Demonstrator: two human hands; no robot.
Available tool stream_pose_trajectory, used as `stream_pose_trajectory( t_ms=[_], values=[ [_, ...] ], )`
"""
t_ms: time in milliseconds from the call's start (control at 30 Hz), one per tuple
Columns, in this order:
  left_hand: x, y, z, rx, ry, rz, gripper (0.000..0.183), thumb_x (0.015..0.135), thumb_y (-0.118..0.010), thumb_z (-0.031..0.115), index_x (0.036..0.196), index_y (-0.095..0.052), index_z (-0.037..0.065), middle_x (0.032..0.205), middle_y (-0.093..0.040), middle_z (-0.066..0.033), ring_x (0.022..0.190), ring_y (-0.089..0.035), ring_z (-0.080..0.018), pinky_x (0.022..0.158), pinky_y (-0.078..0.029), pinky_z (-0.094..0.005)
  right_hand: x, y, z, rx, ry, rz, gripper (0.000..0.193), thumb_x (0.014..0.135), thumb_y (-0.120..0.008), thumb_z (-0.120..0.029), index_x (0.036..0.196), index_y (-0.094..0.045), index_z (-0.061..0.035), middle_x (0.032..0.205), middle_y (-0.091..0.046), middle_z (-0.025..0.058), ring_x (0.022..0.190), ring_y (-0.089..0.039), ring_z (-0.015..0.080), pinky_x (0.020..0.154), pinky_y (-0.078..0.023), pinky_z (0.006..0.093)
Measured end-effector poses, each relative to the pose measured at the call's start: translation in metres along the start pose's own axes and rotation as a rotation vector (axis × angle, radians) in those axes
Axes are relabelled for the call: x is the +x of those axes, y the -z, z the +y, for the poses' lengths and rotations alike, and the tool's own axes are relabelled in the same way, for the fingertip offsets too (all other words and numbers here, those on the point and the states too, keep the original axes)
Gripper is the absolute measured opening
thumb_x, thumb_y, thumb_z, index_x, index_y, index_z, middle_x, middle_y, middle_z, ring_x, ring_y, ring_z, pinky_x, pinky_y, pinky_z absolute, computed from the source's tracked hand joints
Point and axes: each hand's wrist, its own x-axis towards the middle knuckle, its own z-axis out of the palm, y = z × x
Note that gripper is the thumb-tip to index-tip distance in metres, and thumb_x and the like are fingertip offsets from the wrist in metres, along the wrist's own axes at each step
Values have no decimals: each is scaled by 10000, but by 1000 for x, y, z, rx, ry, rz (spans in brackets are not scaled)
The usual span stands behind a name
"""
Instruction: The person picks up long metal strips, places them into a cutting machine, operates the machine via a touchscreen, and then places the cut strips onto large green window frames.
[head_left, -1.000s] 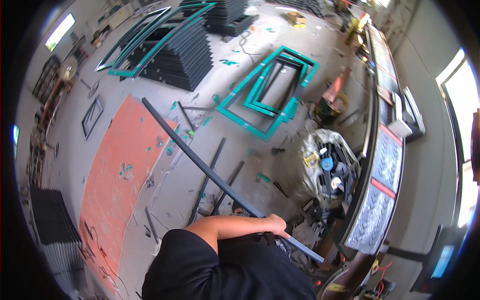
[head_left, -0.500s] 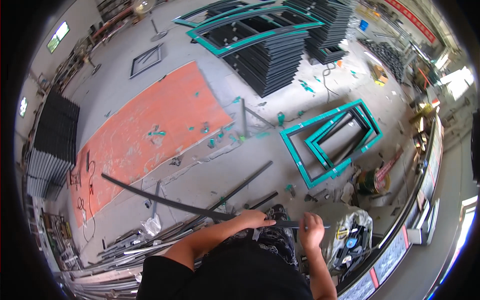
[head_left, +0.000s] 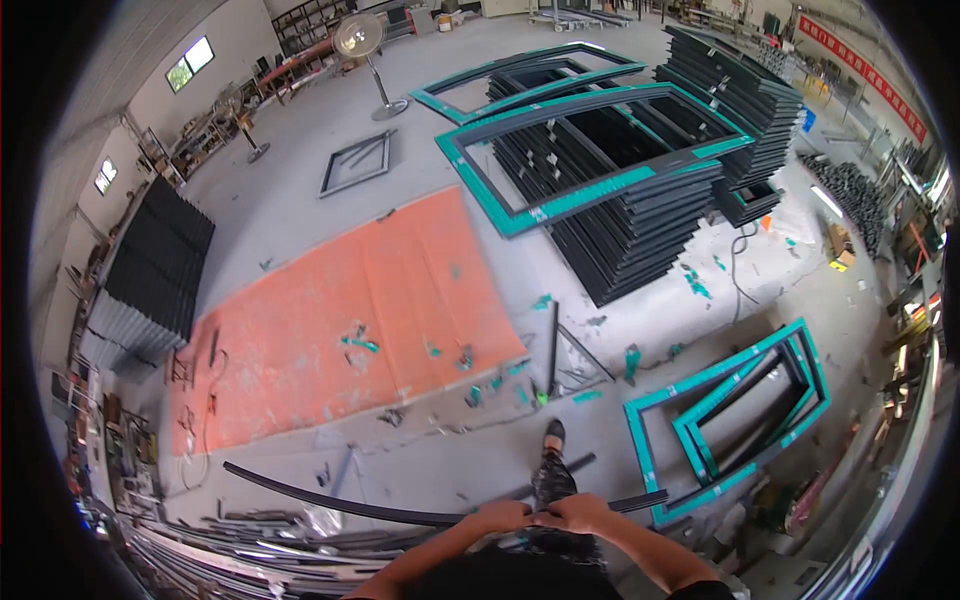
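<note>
A long dark profile bar (head_left: 340, 504) lies crosswise in front of my body, bowed by the wide lens. My left hand (head_left: 503, 516) is closed around it near its middle. Right beside it, nearly touching, my right hand (head_left: 578, 514) grips the same bar. The bar's right end juts out past my right hand, close to a dark window frame (head_left: 640, 455) edged with green tape on the floor. A smaller green-taped frame (head_left: 690, 440) lies within that one. My shod foot (head_left: 555, 430) shows ahead of the hands.
An orange mat (head_left: 340, 320) covers the floor at left. Stacked dark frames (head_left: 640, 225) stand ahead, with another stack (head_left: 150, 270) at far left. Loose bars (head_left: 230, 550) lie low on the left. A pedestal fan (head_left: 378, 80) stands farther off. Green scraps litter the floor.
My right hand has slid from near the bar's right end to beside my left hand. The view has tilted up, and a foot has come into sight ahead.
</note>
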Motion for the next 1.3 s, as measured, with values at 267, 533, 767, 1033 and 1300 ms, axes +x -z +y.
stream_pose_trajectory(
  t_ms=[267,533,767,1033,1300],
  values=[
    [-54,239,7,299,65,438,463,715,-664,524,936,-604,121,847,-654,-108,818,-636,-319,682,-477,-455,84,179,28,-59,56,79,632,785,-479,-714,812,-633,-102,674,-596,123,716,-613,331,602,-460,442],
    [-119,342,-167,344,397,1060,121,604,-705,201,664,-630,127,651,-595,-72,705,-603,-277,737,-429,-416,203,316,-53,3,136,85,548,818,-513,-633,775,-597,-94,675,-600,113,673,-612,323,587,-457,448],
    [-111,550,-277,442,107,1370,47,636,-646,85,649,-614,116,669,-562,-57,772,-568,-243,903,-387,-428,338,396,-112,96,55,216,504,829,-555,-577,896,-617,-82,750,-612,127,714,-615,305,641,-470,414],
    [-79,840,-254,615,-520,1383,142,635,-654,52,741,-570,96,817,-558,-39,948,-564,-225,1052,-350,-450,419,489,-156,742,-16,526,319,842,-678,-331,911,-623,-25,631,-579,16,541,-523,99,494,-390,257],
    [18,1003,-256,593,-570,1417,343,719,-639,31,1056,-619,93,1214,-506,-102,1218,-441,-300,1036,-360,-430,539,601,-147,1171,-195,635,289,866,-660,-278,795,-568,-12,589,-548,17,502,-512,76,448,-388,240]
  ],
)
